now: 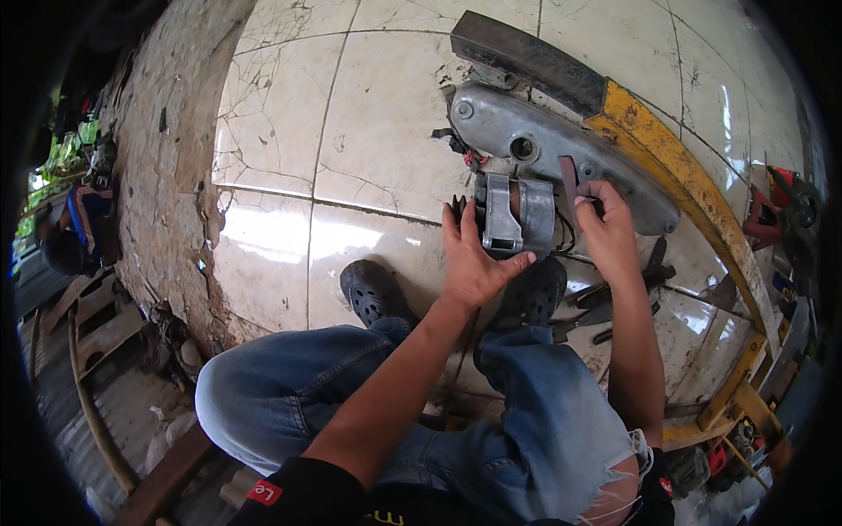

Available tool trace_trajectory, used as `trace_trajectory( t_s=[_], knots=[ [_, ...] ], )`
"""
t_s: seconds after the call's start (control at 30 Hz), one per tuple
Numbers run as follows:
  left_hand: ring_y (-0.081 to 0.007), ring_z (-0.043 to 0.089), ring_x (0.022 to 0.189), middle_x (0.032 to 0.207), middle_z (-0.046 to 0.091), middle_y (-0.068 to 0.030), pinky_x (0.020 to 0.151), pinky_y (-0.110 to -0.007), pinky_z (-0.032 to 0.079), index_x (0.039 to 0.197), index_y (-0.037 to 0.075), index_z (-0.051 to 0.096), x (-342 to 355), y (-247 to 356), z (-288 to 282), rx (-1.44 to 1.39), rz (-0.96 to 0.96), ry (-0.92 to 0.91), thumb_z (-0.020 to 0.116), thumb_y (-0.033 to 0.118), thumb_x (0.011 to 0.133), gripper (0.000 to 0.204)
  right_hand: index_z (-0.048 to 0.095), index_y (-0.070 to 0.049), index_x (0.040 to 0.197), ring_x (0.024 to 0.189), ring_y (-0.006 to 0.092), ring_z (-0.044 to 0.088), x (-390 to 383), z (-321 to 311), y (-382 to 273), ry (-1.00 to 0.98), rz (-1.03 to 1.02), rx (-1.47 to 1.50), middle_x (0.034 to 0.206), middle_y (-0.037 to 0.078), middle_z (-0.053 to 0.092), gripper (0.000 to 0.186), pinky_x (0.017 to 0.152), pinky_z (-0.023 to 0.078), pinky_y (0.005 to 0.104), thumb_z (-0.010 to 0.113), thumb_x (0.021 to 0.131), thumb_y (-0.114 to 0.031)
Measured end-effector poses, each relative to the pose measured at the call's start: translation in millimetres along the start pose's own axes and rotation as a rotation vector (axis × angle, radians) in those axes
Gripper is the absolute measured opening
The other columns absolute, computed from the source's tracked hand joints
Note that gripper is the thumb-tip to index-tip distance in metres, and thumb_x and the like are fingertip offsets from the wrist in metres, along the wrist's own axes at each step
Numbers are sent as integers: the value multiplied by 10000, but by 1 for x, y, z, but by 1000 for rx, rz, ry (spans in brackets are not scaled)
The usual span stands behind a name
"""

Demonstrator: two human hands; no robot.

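Note:
My left hand (481, 261) grips a silver finned motor-like housing (503, 211), probably an alternator, at its near side, with a dark pulley at its left end and wires at its right. My right hand (600, 215) holds a thin reddish-brown flat strip (568, 180) upright, just right of the housing. Behind them lies a long grey cast-metal cover (544, 131) with round holes.
A long black-and-yellow metal bar (667, 167) curves down the right. Dark tools (605, 307) lie near my right foot, red items (761, 210) at far right. A person in blue sleeves (83, 228) is at far left, beside cracked concrete (162, 175) bordering the white tiles.

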State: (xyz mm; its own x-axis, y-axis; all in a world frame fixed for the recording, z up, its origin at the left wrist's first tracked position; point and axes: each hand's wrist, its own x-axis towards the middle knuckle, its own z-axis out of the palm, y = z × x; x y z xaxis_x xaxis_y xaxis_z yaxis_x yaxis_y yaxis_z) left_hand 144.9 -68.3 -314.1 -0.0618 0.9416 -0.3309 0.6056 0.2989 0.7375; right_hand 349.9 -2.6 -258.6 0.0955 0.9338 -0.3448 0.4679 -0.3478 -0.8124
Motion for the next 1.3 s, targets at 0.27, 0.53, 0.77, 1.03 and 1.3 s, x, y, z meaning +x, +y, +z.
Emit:
trace_trajectory(
  t_s=[0.27,0.53,0.77,1.03,1.3],
  knots=[
    [-497,256,1409,1516,143,-346,1136,-528,324,1498,62,248,2,-16,19,-4,148,132,936,435,600,1191,633,18,1141,911,302,658,-7,27,4,-294,-265,-83,1017,180,661,263,821,511,359,593,908,-95],
    [-462,285,1380,1481,229,-283,1141,-510,279,1429,102,310,-5,-49,17,-204,236,91,909,341,681,988,542,-68,1393,1322,343,442,-6,22,-14,-535,-458,-695,1484,121,445,650,1050,379,449,566,757,65],
    [-291,367,1369,1464,386,-216,1152,-396,281,1469,90,326,31,-50,-15,-853,-129,-49,612,250,947,616,436,-134,1492,1501,317,241,-16,28,-3,-495,-550,-817,1601,58,347,772,1168,236,519,575,759,64],
    [-246,578,1124,1233,612,-154,983,-338,445,1368,35,507,58,-53,22,-692,-244,28,445,327,1071,420,374,-117,1524,1508,271,246,14,48,-13,-457,-586,-941,1591,60,363,724,1215,178,547,541,834,28],
    [-267,628,899,955,663,-188,828,-372,494,1141,-11,571,66,-65,23,-502,-277,89,455,352,1059,390,350,-53,1517,1481,257,316,-25,40,-23,-607,-657,-901,1586,121,351,679,1210,196,528,520,862,4]
  ],
)
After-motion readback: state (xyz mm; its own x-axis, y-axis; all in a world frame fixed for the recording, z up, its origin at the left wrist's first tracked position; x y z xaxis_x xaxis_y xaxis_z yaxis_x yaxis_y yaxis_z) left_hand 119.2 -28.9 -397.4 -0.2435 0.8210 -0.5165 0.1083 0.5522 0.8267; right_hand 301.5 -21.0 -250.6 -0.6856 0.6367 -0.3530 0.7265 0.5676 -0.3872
